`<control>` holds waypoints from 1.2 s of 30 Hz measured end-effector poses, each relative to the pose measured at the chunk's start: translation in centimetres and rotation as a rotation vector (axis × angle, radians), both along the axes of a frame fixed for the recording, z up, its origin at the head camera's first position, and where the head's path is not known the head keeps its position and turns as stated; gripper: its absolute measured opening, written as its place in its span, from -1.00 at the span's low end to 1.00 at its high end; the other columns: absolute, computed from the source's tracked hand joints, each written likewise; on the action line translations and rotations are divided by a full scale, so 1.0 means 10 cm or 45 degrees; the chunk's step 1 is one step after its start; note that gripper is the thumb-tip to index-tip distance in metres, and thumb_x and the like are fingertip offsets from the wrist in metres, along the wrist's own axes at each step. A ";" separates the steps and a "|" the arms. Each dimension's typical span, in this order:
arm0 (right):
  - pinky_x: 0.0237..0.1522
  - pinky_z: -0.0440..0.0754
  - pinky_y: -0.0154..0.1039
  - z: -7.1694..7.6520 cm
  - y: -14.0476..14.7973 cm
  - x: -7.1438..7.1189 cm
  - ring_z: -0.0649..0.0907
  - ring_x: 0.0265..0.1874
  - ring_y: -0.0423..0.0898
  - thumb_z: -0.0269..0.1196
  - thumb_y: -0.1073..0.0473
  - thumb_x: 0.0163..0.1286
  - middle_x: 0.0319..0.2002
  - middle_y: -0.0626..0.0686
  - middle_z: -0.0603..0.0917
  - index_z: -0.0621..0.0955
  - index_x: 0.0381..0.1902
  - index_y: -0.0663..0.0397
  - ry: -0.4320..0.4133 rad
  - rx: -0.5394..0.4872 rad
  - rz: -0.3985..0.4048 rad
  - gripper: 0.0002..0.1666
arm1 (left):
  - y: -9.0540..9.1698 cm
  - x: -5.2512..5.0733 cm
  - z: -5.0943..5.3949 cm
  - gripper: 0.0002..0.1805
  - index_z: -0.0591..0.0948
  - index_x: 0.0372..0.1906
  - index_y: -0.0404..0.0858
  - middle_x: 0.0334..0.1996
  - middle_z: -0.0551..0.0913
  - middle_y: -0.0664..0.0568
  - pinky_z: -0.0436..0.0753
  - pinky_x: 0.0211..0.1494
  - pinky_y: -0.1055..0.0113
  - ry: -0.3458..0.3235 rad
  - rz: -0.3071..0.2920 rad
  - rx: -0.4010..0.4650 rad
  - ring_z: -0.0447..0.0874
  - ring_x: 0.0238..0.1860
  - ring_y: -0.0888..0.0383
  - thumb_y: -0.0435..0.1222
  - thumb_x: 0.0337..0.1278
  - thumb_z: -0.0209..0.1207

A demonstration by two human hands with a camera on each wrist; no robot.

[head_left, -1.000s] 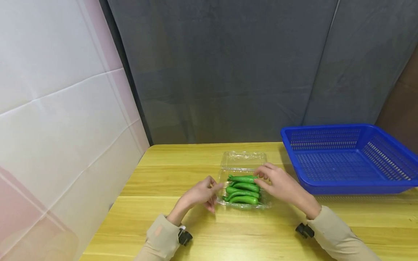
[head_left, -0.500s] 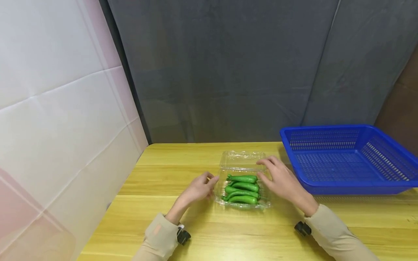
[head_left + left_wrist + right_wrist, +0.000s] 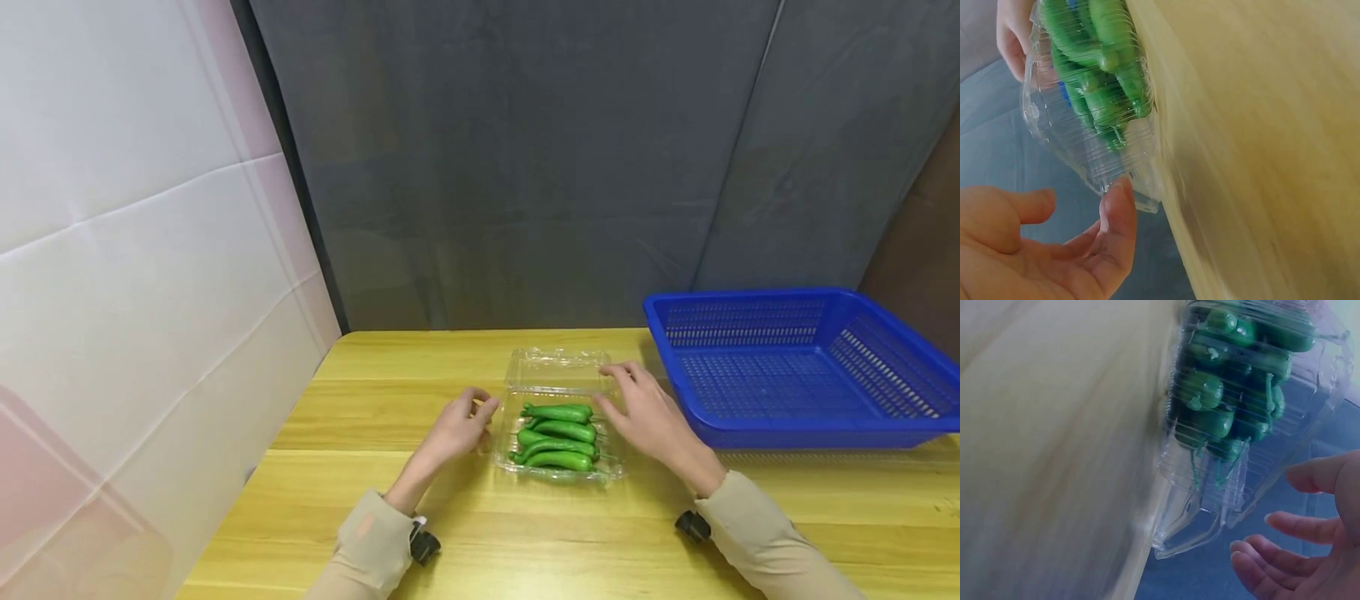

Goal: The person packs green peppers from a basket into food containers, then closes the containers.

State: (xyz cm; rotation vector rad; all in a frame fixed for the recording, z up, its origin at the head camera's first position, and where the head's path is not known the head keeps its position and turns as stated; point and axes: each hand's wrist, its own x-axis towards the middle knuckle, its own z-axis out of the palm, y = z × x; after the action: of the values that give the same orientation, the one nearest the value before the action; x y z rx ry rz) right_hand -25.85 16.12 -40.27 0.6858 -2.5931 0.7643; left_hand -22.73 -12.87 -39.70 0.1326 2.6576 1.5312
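Green chili peppers lie side by side in a clear plastic clamshell box on the table. The box's lid is folded back, away from me. On the box's left side is my left hand, thumb and fingers loosely bent. In the left wrist view one fingertip appears to touch the box's far corner. My right hand hovers by the right side near the hinge, fingers slightly spread. The right wrist view shows a gap between its fingers and the box wall. Neither hand holds a pepper.
A blue perforated plastic basket stands at the right of the wooden table. A grey cloth hangs behind the table, and a pale panel rises on the left.
My right hand has drawn off the uppermost pepper, back and to the right toward the hinge. My left hand has shifted slightly away from me along the box's side. The peppers lie where they were.
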 end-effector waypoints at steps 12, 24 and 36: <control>-0.05 0.69 0.22 -0.02 0.02 -0.06 0.66 -0.08 0.32 0.21 0.05 0.51 -0.04 0.41 0.63 0.47 0.18 0.57 -0.145 0.043 -0.159 -0.39 | 0.05 -0.05 0.01 -0.52 0.42 0.20 -0.53 -0.31 0.61 -0.25 0.61 -0.45 0.32 0.025 -0.001 -0.034 0.68 -0.43 -0.07 -0.14 0.58 0.01; -0.40 0.68 0.00 0.00 0.11 -0.16 0.66 -0.47 0.10 0.19 0.05 0.54 -0.45 0.22 0.66 0.60 -0.19 0.52 -0.314 0.045 -0.109 -0.51 | 0.09 -0.19 0.04 -0.51 0.43 0.20 -0.56 -0.24 0.61 -0.28 0.68 -0.38 0.21 0.012 0.005 -0.037 0.69 -0.36 -0.10 -0.16 0.58 0.01; -0.39 0.65 -0.10 -0.04 0.12 -0.25 0.59 -0.49 -0.10 0.18 0.09 0.54 -0.41 0.08 0.69 0.68 -0.15 0.39 -0.371 -0.022 -0.039 -0.62 | 0.12 -0.32 0.03 -0.64 0.50 0.13 -0.59 -0.27 0.62 -0.23 0.68 -0.39 0.16 0.010 0.017 0.053 0.65 -0.41 -0.06 -0.32 0.54 0.05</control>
State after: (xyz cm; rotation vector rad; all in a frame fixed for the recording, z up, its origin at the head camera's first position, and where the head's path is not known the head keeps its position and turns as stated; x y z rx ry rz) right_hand -28.33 17.36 -40.63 0.5645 -2.8447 0.9372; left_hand -25.90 -11.64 -39.38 0.1233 2.6388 1.5935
